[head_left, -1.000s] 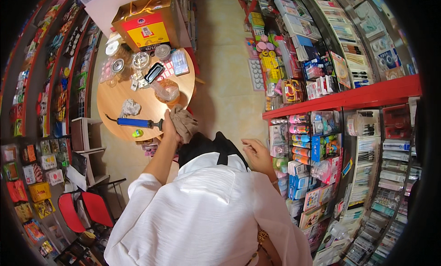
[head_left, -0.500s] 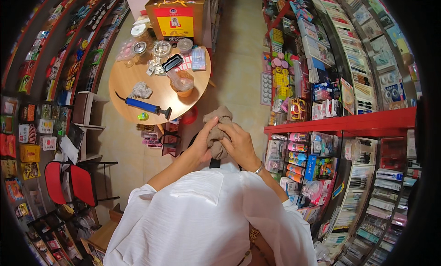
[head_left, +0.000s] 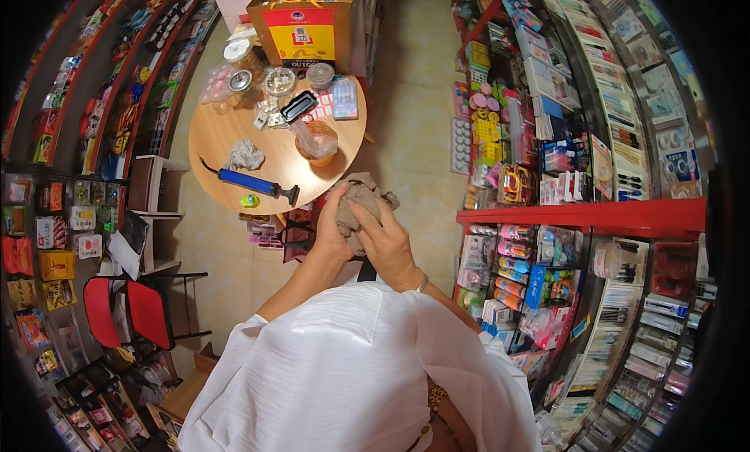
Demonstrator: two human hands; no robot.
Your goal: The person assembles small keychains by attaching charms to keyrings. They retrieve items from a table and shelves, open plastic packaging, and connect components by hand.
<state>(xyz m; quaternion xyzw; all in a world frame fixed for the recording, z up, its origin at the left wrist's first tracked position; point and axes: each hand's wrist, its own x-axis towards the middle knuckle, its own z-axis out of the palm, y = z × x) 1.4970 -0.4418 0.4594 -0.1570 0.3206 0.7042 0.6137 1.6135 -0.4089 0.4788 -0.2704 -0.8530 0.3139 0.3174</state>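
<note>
Both my hands hold a crumpled brown cloth (head_left: 366, 196) in front of my chest. My left hand (head_left: 334, 221) grips its left side and my right hand (head_left: 386, 237), with a bracelet at the wrist, covers its lower right. The cloth hangs just off the near edge of a round wooden table (head_left: 226, 143). On the table lie a blue hand pump (head_left: 251, 184), a crumpled grey wad (head_left: 245, 154), a brown bowl covered with clear plastic (head_left: 316, 141), a black case (head_left: 298, 107) and several clear lidded jars (head_left: 279, 81).
A yellow and red cardboard box (head_left: 303, 30) stands behind the table. A red shelf (head_left: 594, 215) packed with stationery and small goods runs along my right. Shelves of packets line the left wall, with a red chair (head_left: 129, 311) and a small white rack (head_left: 152, 210) below them.
My right hand has come from beside the red shelf to join the left on the cloth. The cloth was lifted off the table edge toward my chest.
</note>
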